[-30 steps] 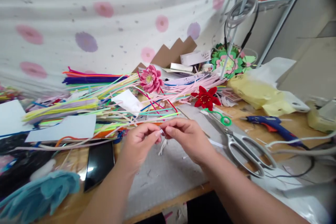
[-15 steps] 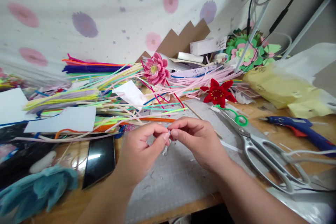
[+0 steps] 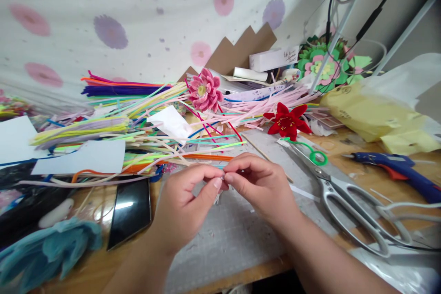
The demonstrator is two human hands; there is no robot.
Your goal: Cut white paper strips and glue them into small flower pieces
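Note:
My left hand (image 3: 193, 202) and my right hand (image 3: 260, 186) meet fingertip to fingertip above the grey cutting mat (image 3: 227, 243). Thumb and forefinger of each are pinched together on something small and whitish, mostly covered by the fingers. Thin white ends (image 3: 217, 199) stick out below the fingertips; what they belong to I cannot make out. To the right of my right hand lie large silver scissors (image 3: 354, 213), with a green curled pipe cleaner (image 3: 317, 157) across the blades. A red fuzzy flower (image 3: 288, 119) sits just beyond their tips.
Bundles of coloured pipe cleaners (image 3: 82, 129) cover the back left, with a pink flower (image 3: 204, 91) among them. A blue glue gun (image 3: 396, 167) lies at right. A black phone-like slab (image 3: 131, 211) and a teal fuzzy piece (image 3: 51, 250) are at left.
Both hands stay in nearly the same place, still pinching. The right fingers have shifted slightly, and less of the white ends shows below them.

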